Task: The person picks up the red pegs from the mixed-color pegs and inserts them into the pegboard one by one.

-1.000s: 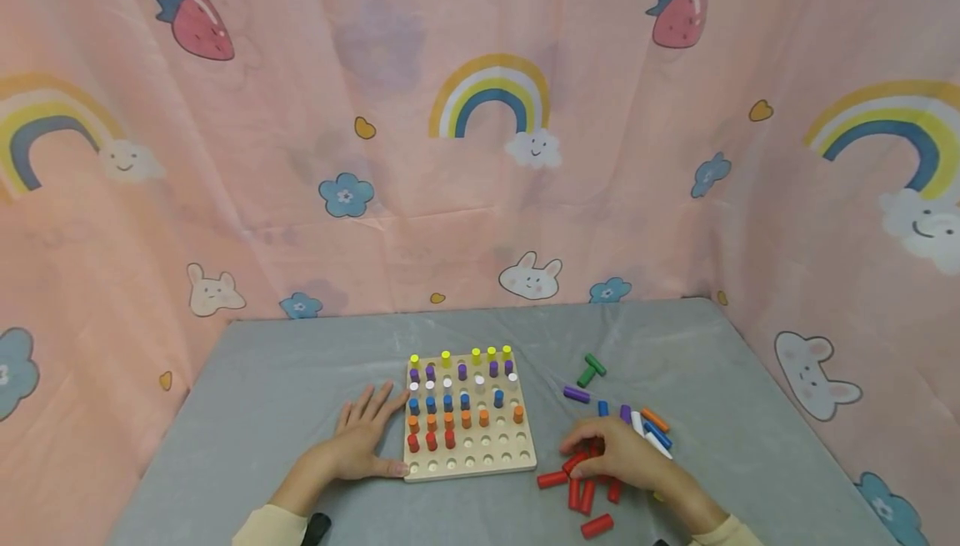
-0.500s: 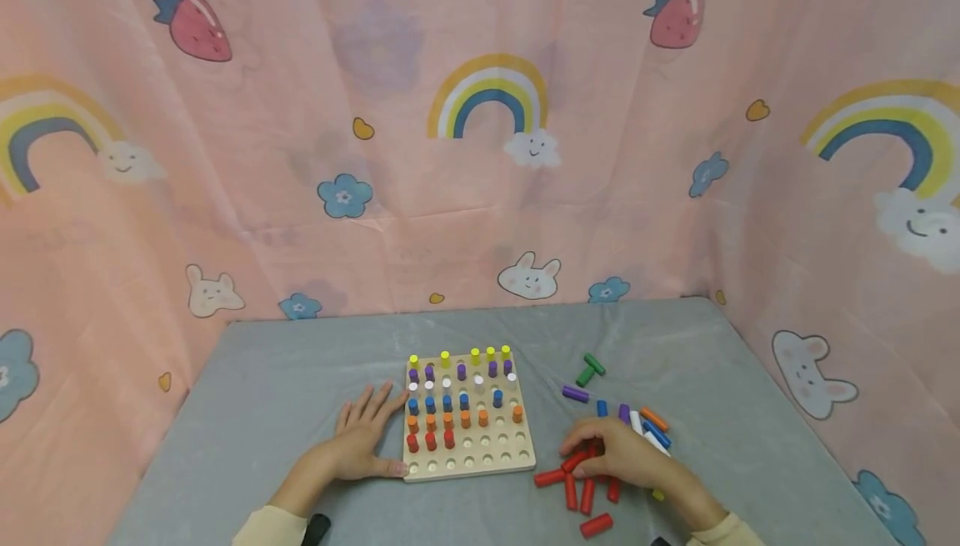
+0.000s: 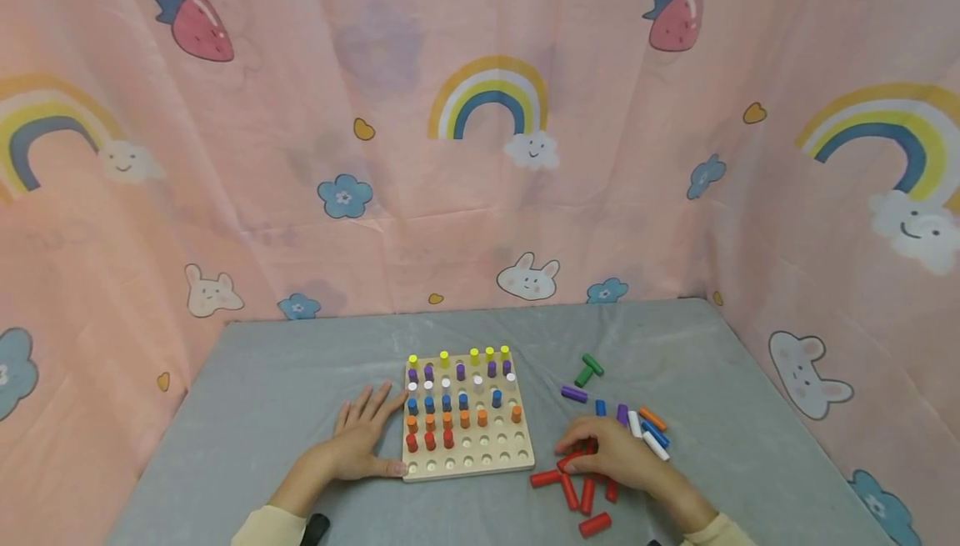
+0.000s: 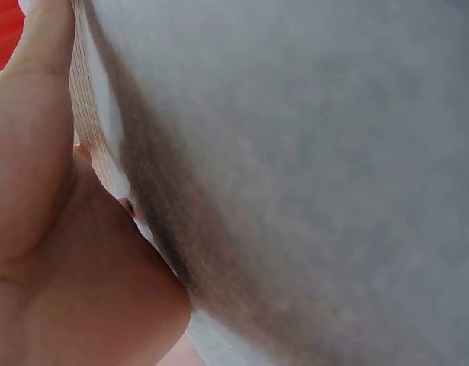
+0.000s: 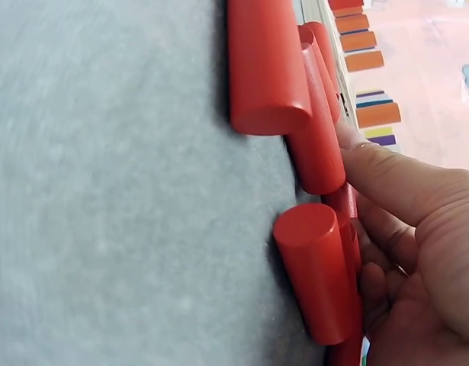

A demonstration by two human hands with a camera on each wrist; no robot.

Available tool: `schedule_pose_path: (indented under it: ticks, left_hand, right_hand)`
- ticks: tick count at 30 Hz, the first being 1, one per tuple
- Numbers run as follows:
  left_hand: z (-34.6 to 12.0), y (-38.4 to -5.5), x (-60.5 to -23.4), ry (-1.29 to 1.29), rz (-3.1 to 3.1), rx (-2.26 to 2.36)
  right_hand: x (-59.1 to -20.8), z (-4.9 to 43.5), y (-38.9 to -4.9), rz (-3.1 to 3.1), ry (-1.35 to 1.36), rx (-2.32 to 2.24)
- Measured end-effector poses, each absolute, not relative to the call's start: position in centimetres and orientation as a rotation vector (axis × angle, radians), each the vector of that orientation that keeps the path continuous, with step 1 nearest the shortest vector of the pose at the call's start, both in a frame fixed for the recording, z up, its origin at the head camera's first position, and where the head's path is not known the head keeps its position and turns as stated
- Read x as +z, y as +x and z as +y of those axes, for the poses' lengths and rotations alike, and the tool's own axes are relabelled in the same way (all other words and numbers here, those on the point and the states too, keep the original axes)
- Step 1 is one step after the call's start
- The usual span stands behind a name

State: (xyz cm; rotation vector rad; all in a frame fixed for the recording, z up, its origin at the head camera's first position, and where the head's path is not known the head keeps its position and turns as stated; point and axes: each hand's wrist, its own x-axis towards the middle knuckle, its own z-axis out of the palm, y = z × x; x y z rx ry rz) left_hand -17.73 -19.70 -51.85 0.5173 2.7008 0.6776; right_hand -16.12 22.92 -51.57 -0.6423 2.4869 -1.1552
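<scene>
A wooden pegboard (image 3: 472, 471) lies on the table, with rows of yellow, purple, white, blue, orange and red pegs upright in its holes. My left hand (image 3: 360, 443) rests at the board's left edge, fingers spread and thumb at the near left corner; the left wrist view shows its palm (image 4: 74, 282) beside the wooden edge. Over a pile of loose red pegs, my right hand (image 3: 615, 452) is bent with thumb and fingertips around a red peg (image 3: 573, 460). In the right wrist view, the thumb (image 5: 402, 179) lies along the red pegs (image 5: 310, 267), and the fingertips are partly hidden.
Two green pegs (image 3: 588, 369) and a purple peg (image 3: 574, 394) lie beyond the right hand. Blue, white and orange pegs (image 3: 653, 418) lie beside it. One red peg (image 3: 595, 525) sits nearest the front. A patterned pink curtain (image 3: 450, 221) surrounds the grey table (image 3: 300, 371).
My right hand has shifted slightly left among the red pegs, and a couple of them have turned or slid left. The left hand and the pegs in the board stay as they were.
</scene>
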Motion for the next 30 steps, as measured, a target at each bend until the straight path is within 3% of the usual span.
schedule_pose_path:
  ticks: [30]
  left_hand:
    - [-19.48, -17.41, -51.29, 0.513, 2.709, 0.622]
  right_hand:
    - [-50.80, 21.99, -16.48, 2.571, -0.693, -1.084]
